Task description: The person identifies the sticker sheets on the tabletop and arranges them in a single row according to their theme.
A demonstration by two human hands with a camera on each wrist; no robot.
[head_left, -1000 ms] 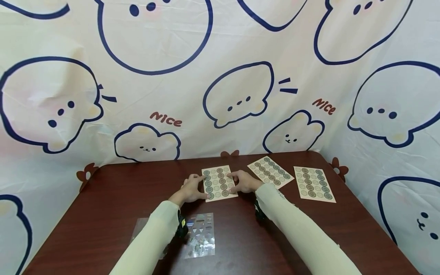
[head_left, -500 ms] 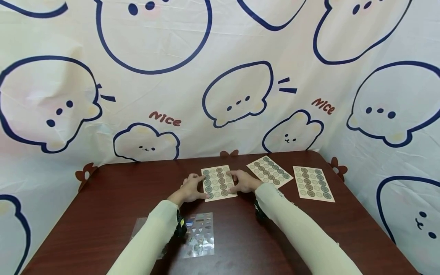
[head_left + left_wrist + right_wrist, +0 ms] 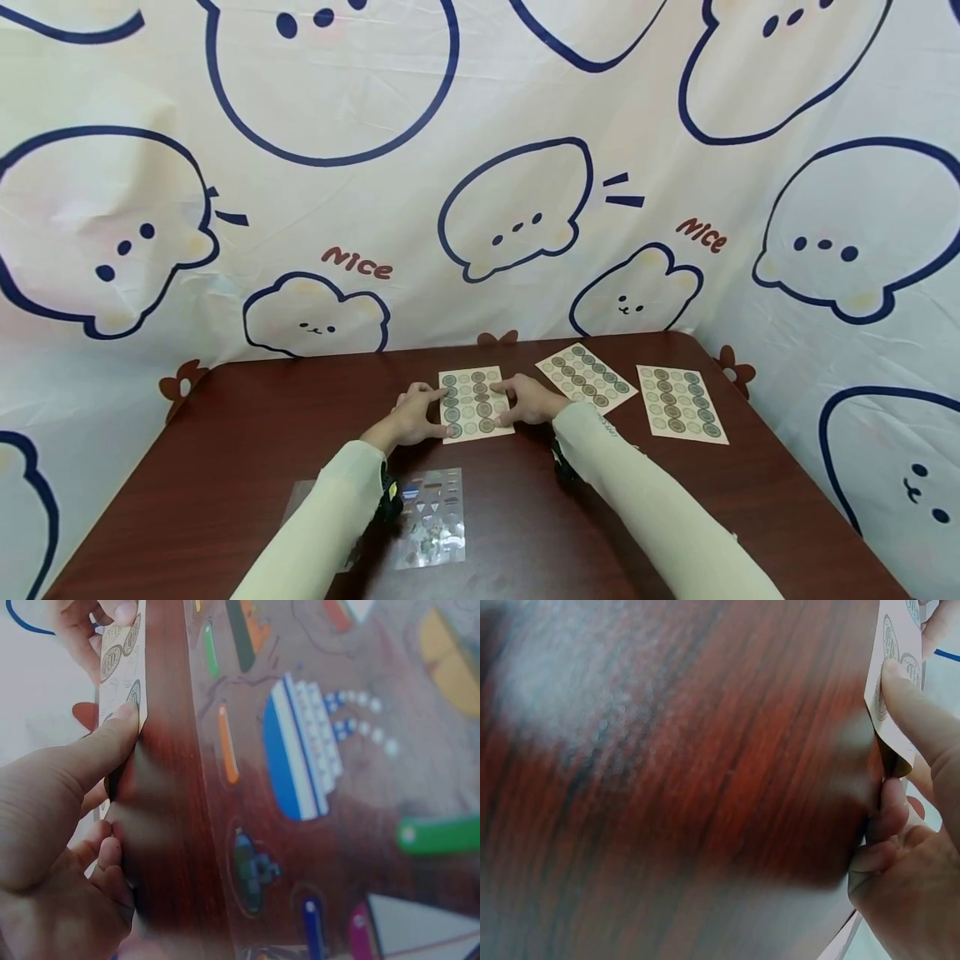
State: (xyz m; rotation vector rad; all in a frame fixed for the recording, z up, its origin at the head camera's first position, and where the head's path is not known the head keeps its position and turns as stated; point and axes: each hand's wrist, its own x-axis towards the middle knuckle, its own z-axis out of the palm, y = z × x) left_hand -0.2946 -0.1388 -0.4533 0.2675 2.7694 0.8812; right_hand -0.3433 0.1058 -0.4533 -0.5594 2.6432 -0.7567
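A cream sheet of round stickers (image 3: pixel 471 407) lies near the far edge of the table, between both hands. At its left edge my left hand (image 3: pixel 412 417) holds it, the thumb on the near corner and the index finger farther up. My right hand (image 3: pixel 531 399) grips the opposite edge. In the right wrist view the thumb (image 3: pixel 919 712) presses on the printed face while the sheet's edge curls up beside the other fingers. The left wrist view shows the left thumb (image 3: pixel 112 746) on the sheet's near corner, other fingers curled below.
Two similar sticker sheets lie to the right, one tilted (image 3: pixel 587 377) and one near the right edge (image 3: pixel 682 403). A clear sheet of colourful stickers, with a blue ship (image 3: pixel 300 750), lies by the left forearm. A patterned cloth (image 3: pixel 420 308) hangs behind the dark wooden table (image 3: pixel 300 417).
Both hands stay at the sheet's edges with almost no movement. The whole head view has shifted slightly.
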